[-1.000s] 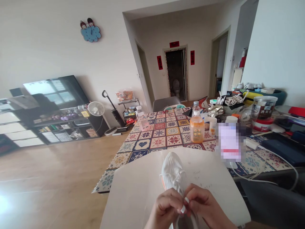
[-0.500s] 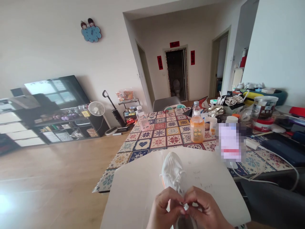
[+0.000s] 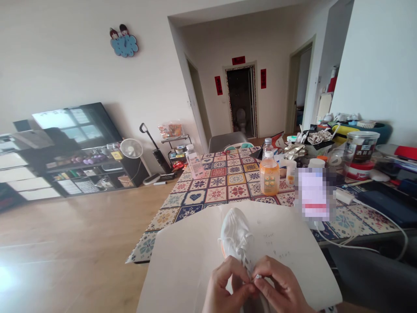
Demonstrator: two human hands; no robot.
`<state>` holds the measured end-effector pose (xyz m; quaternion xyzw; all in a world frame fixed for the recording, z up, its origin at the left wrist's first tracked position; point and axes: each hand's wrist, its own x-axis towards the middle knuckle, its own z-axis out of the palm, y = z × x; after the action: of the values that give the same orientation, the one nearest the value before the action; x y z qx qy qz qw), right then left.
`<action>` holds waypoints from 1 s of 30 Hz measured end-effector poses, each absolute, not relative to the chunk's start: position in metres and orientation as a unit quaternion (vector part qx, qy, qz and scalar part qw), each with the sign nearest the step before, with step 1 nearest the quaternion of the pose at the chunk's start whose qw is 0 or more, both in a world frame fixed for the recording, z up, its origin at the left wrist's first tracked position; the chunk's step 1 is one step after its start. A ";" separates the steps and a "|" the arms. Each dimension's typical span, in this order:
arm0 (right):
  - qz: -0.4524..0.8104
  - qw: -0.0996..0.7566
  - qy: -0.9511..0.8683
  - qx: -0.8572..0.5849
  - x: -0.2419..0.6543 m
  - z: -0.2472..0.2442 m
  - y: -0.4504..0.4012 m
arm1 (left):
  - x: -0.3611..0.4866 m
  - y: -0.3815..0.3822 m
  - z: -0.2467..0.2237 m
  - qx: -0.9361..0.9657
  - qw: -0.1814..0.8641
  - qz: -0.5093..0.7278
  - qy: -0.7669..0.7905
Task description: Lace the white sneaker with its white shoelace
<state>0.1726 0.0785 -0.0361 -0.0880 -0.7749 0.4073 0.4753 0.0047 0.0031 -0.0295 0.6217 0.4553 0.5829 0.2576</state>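
A white shoe lies on a large white sheet at the table's near edge, its toe pointing away from me. Its laces run down towards my fingers. My left hand pinches at the lace on the shoe's near part. Right beside it, my right hand has thumb and forefinger closed on a small white piece of the lace. The fingertips of both hands nearly meet over the shoe, and its heel end is hidden beneath them.
Beyond the sheet, on a patterned tablecloth, stand an orange bottle and a clear bottle. At the right are a blurred phone, a white cable, jars and a dark blue case.
My fingertips have shifted slightly on the lace. The white piece between them now shows at my right fingertips, a little higher and further right. The shoe has stayed in place.
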 end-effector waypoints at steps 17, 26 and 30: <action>0.392 0.423 -0.811 -0.101 0.175 -0.020 0.082 | 0.005 0.007 -0.014 0.674 0.072 0.602 0.421; 0.307 0.453 -0.830 -0.106 0.174 -0.026 0.078 | 0.008 0.006 -0.022 0.619 0.172 0.613 0.460; 0.131 0.501 -0.854 -0.046 0.172 -0.024 0.080 | 0.007 0.006 -0.028 0.583 0.241 0.604 0.488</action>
<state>0.1720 0.0796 -0.0237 -0.0463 -0.8544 0.1312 0.5006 0.0072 0.0058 -0.0276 0.5826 0.4878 0.6038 0.2408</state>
